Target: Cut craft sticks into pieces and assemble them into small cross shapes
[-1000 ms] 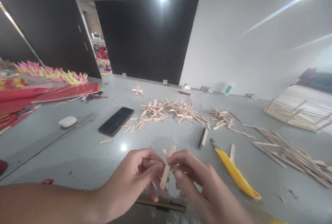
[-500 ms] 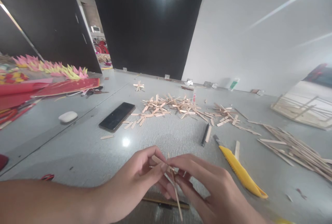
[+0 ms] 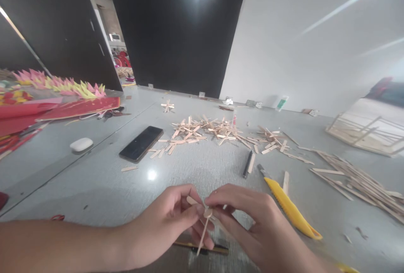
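Note:
Low in the centre of the head view, my left hand (image 3: 167, 220) pinches a few small wooden craft sticks (image 3: 203, 236) that cross one another. One narrow stick points down and slightly left, and a wider piece sticks up between thumb and forefinger. Against it, my right hand (image 3: 252, 216) has its thumb and forefinger closed at the crossing point of the same sticks; the exact contact is partly hidden by the fingers. Below both hands lies a dark and gold pen-like object (image 3: 217, 249), partly covered. A yellow craft knife (image 3: 290, 207) rests to the right of my right hand.
Cut craft sticks (image 3: 202, 132) are heaped mid-table, with a phone (image 3: 142, 143) and white case (image 3: 81, 145) to their left. A black pen (image 3: 247, 164) lies nearer. Long thin strips (image 3: 356, 180) spread at right. Folded pink and yellow paper (image 3: 63, 85) stands far left.
The narrow stick has turned from pointing down-right to pointing down-left. Both hands stay together in nearly the same place, still on the sticks. The whole view has shifted slightly.

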A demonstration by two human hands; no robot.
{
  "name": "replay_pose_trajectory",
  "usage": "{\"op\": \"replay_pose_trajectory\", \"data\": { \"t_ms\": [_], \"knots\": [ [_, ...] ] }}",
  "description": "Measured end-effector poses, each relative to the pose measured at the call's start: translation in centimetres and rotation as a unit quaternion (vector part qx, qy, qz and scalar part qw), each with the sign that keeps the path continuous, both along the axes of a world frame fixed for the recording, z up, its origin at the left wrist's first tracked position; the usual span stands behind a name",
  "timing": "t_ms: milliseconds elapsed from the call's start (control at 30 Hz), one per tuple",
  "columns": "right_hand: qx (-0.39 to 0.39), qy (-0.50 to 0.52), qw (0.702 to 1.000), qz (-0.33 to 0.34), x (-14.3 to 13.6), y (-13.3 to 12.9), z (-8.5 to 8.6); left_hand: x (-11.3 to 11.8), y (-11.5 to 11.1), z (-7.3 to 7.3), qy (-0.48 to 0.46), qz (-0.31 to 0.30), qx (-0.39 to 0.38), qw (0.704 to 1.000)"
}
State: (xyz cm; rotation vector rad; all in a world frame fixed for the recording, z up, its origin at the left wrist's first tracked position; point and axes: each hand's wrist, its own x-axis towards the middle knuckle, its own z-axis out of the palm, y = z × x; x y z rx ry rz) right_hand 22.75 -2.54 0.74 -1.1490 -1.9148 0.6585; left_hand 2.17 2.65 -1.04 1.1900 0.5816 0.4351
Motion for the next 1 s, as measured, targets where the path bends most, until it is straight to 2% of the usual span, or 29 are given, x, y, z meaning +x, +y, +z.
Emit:
{"op": "replay_pose_trajectory", "data": {
  "t_ms": [133,233,467,533,633,700,833,1000],
  "knots": [
    [0.020,-0.006,1.000,-0.021,0.1,0.0,0.0,0.1,0.1,0.3,-0.003,-0.005,-0.009,1.000],
    [0.025,-0.003,1.000,0.001,0.2,0.0,-0.3,0.0,0.1,0.4,-0.008,-0.031,-0.016,0.999],
    [0.080,-0.010,0.997,-0.016,0.3,-0.1,-1.4,0.2,0.1,0.7,-0.015,-0.059,0.012,0.998],
    [0.084,0.000,0.996,0.022,0.2,-0.2,-1.6,0.2,0.0,0.6,-0.023,-0.050,0.004,0.999],
    [0.047,0.018,0.996,0.073,-0.1,-0.3,-1.9,0.2,-0.2,0.1,-0.050,-0.013,-0.008,0.999],
    [0.020,0.017,0.997,0.070,-0.3,-0.3,-2.0,0.1,-0.2,-0.1,-0.069,0.006,-0.021,0.997],
    [0.023,0.009,0.999,0.039,-0.6,-0.4,-1.7,0.3,-0.1,-0.2,-0.065,0.020,-0.015,0.998],
    [-0.029,0.019,0.997,0.069,-0.7,-0.3,-1.2,0.4,-0.1,0.1,-0.043,0.045,-0.009,0.998]
  ]
}}
